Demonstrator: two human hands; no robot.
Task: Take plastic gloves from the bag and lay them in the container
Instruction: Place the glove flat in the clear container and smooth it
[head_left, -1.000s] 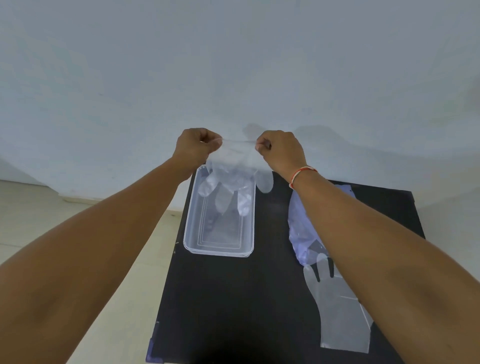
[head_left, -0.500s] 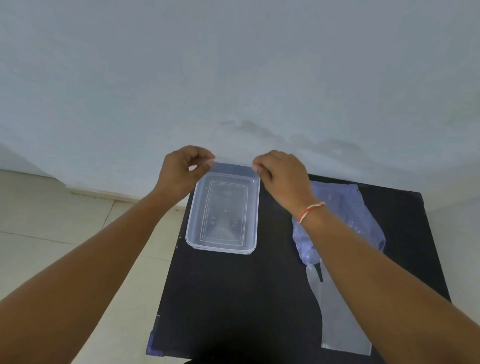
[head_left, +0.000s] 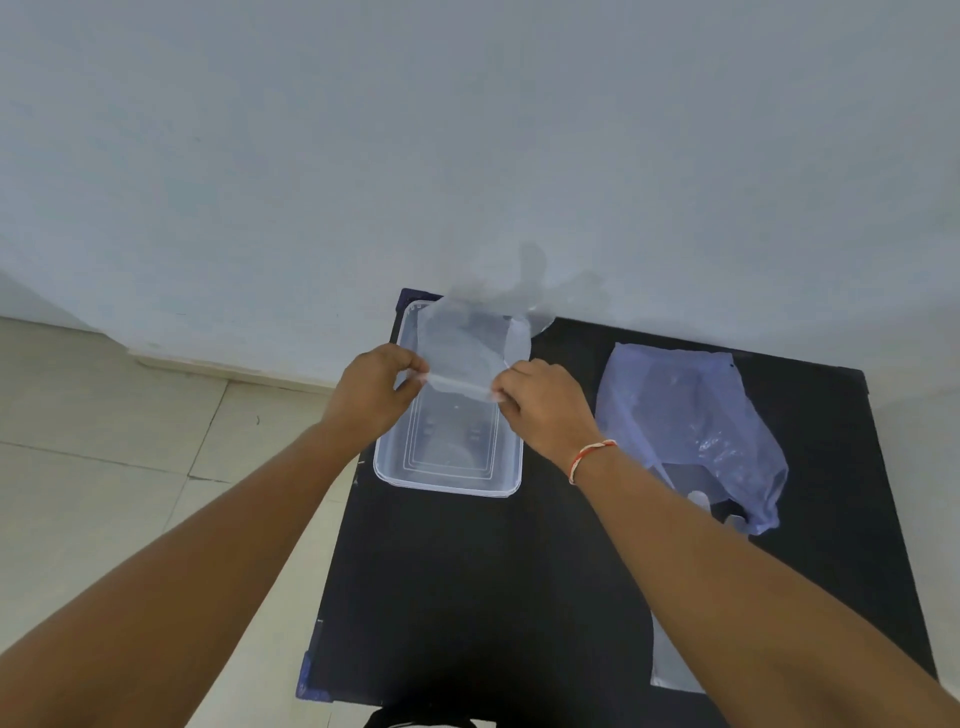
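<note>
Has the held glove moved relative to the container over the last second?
Yes. The glove, pinched by the left hand and right hand, has come down from hanging above the container and is now draped over its far half.

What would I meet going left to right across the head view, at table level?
Tiled floor → left hand → glove stretched over the container → right hand → bag

Clear, colourless container (head_left: 447, 467) on a black table (head_left: 467, 597). Translucent pale blue-violet bag (head_left: 691, 415) (faintly glossy), see-through whitish glove (head_left: 462, 348). Red-and-white thread bracelet (head_left: 589, 457), pale grey-blue wall (head_left: 467, 130), beige floor tiles (head_left: 104, 441).
</note>
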